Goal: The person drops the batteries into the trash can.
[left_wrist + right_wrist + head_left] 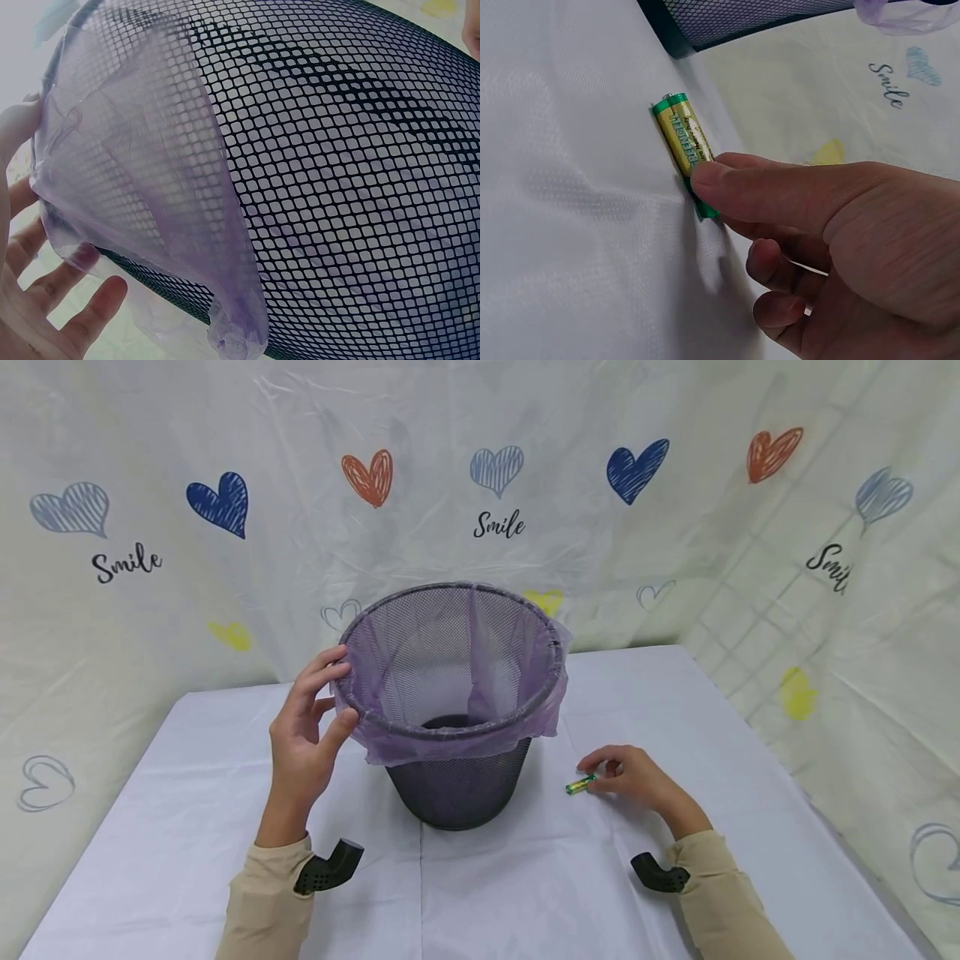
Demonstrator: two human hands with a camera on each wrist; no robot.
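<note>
A black mesh wastebasket (459,793) stands on the table, lined with a thin purple plastic bag (442,750) folded over its rim. At the left side of that rim, my left hand (303,735) rests its spread fingertips and thumb. In the left wrist view, fingers (97,307) lie beside the bag's folded edge, one fingertip showing through the film. To the right of the basket lies a green and yellow battery (681,139). My right hand (633,777) pinches its near end between thumb and forefinger, with the other fingers curled below. The forefinger is partly hidden behind the thumb.
A white cloth covers the table (510,893). Behind it and along the sides hangs a pale curtain (435,543) printed with hearts and "Smile". A black device (330,868) is strapped to the left sleeve, a similar black device (660,872) to the right.
</note>
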